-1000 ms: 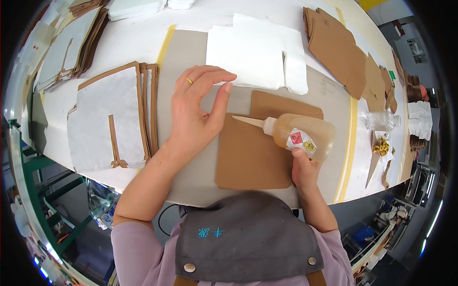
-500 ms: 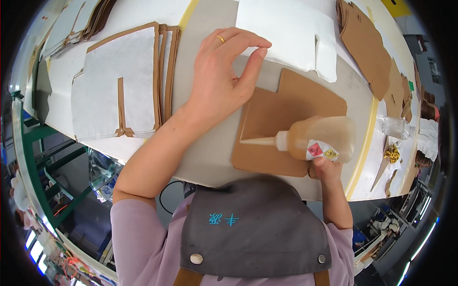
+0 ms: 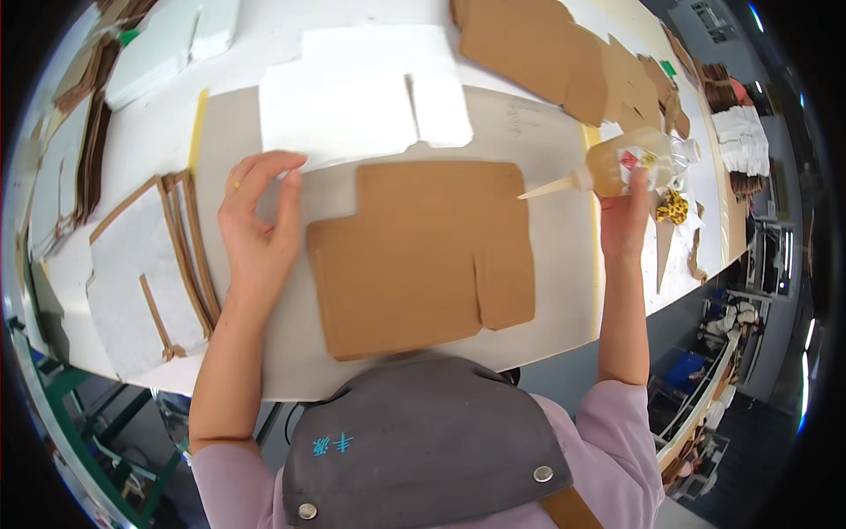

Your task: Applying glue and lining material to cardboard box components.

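In my right hand is a squeeze bottle of amber liquid, held tilted on its side. Its long thin nozzle points left, above the right edge of a flat brown panel. The panel lies in front of me on the grey work mat; one corner is cut out and a slit runs up from its near edge. My left hand hovers left of the panel, with fingers curved, thumb apart from them and nothing between. Just beyond the brown panel lies a white panel of similar outline, also slit.
At the left are stacked white panels with brown edging. Loose brown pieces spread over the far right. Past the right of the mat lie scissors with yellow-patterned wrapped handles and a small clear container. A green metal frame stands at lower left.
My right hand has lifted the bottle up and rightward off the brown panel. My left hand has moved left and nearer me. The brown panel now shows fully, and the view has shifted.
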Demonstrator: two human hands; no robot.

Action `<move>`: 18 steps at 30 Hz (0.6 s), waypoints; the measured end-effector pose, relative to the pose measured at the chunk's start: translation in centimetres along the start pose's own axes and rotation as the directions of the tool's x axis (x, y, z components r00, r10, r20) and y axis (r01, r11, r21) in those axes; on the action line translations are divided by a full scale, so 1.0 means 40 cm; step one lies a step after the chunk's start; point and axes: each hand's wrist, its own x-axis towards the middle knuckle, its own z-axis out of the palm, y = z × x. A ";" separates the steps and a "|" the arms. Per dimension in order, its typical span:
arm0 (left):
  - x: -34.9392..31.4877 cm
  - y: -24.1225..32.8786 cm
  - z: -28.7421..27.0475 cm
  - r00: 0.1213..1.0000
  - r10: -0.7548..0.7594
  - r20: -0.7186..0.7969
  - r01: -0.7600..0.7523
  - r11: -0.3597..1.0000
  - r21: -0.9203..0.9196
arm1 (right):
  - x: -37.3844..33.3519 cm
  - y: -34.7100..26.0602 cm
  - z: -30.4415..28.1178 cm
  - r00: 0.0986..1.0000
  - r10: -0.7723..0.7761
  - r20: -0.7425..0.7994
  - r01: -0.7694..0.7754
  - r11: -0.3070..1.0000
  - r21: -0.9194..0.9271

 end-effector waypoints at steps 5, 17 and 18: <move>-0.011 0.003 0.015 0.995 -0.093 0.037 0.092 0.996 0.022 | 0.035 0.016 0.042 0.998 -0.057 -0.041 0.052 0.991 -0.124; -0.009 -0.015 0.026 0.997 -0.072 0.029 0.072 0.997 0.020 | -0.048 -0.019 0.021 1.000 0.024 0.015 -0.020 0.974 -0.227; -0.010 -0.018 0.028 0.996 -0.074 0.046 0.073 0.997 0.018 | -0.075 -0.022 0.014 0.999 0.039 0.016 -0.034 0.970 -0.240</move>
